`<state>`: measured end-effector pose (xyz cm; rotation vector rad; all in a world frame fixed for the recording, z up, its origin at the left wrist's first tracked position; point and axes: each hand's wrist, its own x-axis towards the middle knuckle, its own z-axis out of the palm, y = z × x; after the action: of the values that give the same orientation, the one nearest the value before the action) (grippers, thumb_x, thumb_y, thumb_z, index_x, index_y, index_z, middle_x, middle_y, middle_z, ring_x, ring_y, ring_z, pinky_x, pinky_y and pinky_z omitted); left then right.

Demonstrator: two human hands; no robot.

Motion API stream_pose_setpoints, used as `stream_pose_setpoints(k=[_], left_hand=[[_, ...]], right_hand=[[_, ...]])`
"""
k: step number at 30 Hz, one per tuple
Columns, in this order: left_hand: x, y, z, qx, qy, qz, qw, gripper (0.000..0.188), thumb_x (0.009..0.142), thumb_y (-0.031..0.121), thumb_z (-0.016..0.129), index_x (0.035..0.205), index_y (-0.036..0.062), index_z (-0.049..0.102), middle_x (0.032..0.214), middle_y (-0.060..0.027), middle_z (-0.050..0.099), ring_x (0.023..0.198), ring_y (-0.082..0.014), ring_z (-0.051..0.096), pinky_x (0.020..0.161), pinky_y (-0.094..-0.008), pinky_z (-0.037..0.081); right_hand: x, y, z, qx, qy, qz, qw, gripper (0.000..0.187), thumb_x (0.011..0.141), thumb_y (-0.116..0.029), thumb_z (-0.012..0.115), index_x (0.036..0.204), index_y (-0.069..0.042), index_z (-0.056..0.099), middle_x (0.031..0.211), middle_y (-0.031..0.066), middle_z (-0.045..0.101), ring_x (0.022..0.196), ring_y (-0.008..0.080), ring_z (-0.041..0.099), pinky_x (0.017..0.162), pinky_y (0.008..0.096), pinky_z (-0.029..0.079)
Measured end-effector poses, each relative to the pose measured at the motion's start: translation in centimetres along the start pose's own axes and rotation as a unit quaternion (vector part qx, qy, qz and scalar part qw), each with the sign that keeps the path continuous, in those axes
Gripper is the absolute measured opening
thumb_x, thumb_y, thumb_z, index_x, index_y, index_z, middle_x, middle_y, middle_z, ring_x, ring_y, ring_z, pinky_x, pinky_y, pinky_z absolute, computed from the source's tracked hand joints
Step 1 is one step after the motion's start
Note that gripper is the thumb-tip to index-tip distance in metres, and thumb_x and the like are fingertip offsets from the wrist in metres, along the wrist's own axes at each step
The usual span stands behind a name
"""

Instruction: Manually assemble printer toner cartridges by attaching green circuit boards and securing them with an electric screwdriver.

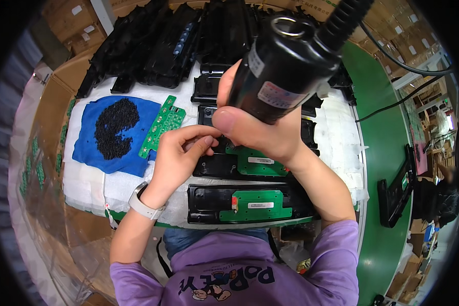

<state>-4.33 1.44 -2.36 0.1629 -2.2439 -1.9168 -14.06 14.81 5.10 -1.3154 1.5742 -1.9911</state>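
Black cylindrical tool (285,64): tilted, gripped within right fingers (224,121). Black housing (217,166): flat, just nearside of left fingers (203,145); green circuit board (250,169) inside, partly hidden below right fingers.

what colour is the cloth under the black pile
The cloth is blue, clearest in the head view.

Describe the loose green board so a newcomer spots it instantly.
On the white padded work surface, find the blue cloth at the left, bearing a heap of small black pieces. The loose green board lies slanted over that cloth's right edge. Unlike the green boards farther right, which sit in black housings, it has no housing under it.
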Motion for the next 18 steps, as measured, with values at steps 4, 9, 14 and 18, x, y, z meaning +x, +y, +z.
stream_pose_setpoints(k=[4, 9, 14, 18], left_hand=[[0.2, -0.1, 0.5, -0.070, 0.017, -0.006, 0.997, 0.012, 0.082, -0.005, 0.055, 0.093, -0.0039, 0.061, 0.077, -0.0055, 0.064, 0.066, -0.0075, 0.059, 0.062, -0.0186, 0.047], [0.2, -0.4, 0.5, -0.066, 0.020, -0.022, 0.997, 0.011, 0.080, -0.006, 0.059, 0.090, -0.0038, 0.061, 0.078, -0.0052, 0.064, 0.067, -0.0078, 0.061, 0.062, -0.0178, 0.048], [0.1, -0.2, 0.4, -0.072, 0.017, -0.026, 0.997, 0.011, 0.080, -0.004, 0.061, 0.091, -0.0041, 0.062, 0.079, -0.0068, 0.065, 0.068, -0.0091, 0.063, 0.063, -0.0181, 0.049], [0.0, -0.5, 0.2, -0.092, 0.019, -0.035, 0.995, 0.011, 0.082, -0.001, 0.060, 0.092, -0.0043, 0.063, 0.079, -0.0078, 0.066, 0.068, -0.0097, 0.063, 0.063, -0.0187, 0.050]], right_hand=[[-0.3, -0.1, -0.8, 0.035, 0.016, 0.011, 0.999, 0.021, 0.072, -0.008, 0.067, 0.083, -0.001, 0.051, 0.060, 0.0034, 0.052, 0.044, 0.0078, 0.048, 0.040, 0.0198, 0.038], [-0.1, 0.0, -1.8, 0.046, 0.017, 0.016, 0.999, 0.025, 0.077, -0.019, 0.058, 0.087, 0.000, 0.045, 0.051, 0.0041, 0.045, 0.038, 0.0119, 0.040, 0.038, 0.0244, 0.035], [-0.1, 0.5, -1.7, 0.104, 0.030, 0.033, 0.994, 0.026, 0.076, -0.021, 0.059, 0.089, -0.002, 0.046, 0.052, 0.0041, 0.043, 0.038, 0.0113, 0.039, 0.038, 0.0240, 0.033], [0.0, 0.7, -0.9, 0.087, 0.027, 0.027, 0.995, 0.026, 0.076, -0.020, 0.059, 0.087, -0.001, 0.045, 0.051, 0.0042, 0.043, 0.038, 0.0114, 0.039, 0.039, 0.0243, 0.034]])
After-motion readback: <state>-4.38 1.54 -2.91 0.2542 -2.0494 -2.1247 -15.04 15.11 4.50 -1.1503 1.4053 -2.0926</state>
